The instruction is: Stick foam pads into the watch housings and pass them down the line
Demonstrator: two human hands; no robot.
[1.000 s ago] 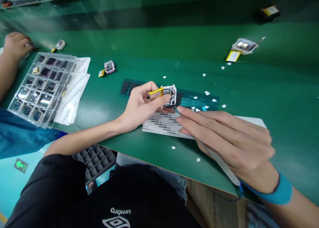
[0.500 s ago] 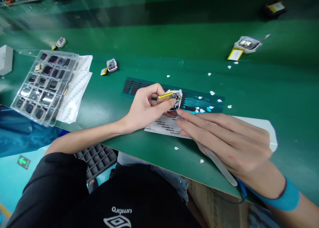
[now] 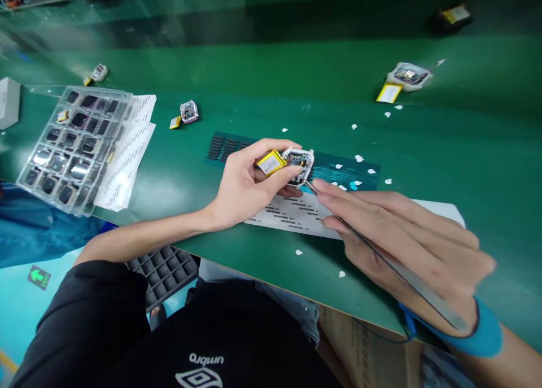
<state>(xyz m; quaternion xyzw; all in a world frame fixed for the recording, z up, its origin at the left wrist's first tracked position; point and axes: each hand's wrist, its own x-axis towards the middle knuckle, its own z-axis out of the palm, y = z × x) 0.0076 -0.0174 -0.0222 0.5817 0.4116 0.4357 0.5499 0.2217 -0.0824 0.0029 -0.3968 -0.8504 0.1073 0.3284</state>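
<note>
My left hand (image 3: 249, 182) is closed around a white smartwatch case (image 3: 308, 161) whose circuit board faces up, the thumb lying over its lower edge. A yellow-edged battery (image 3: 271, 162) sticks out from the case's left side, above my palm. Metal tweezers (image 3: 393, 264) are gripped in my right hand (image 3: 389, 235), their tip at the lower right edge of the case. Beneath my hands lie a printed white sheet (image 3: 292, 212) and a dark green sheet of black adhesive strips (image 3: 226, 146), partly covered.
A clear tray (image 3: 25, 170) of watch screens stands at left on white sheets (image 3: 122, 173). Other opened watch cases with batteries lie around: one pinkish case (image 3: 189, 111), one white case (image 3: 410, 76). Small white stickers (image 3: 359, 158) are scattered at right. A wrist strap (image 3: 486, 328) trails a blue cord.
My left hand has turned the watch case so its board and the battery's flat face show more. My right hand has shifted right, and the tweezers have swung with it.
</note>
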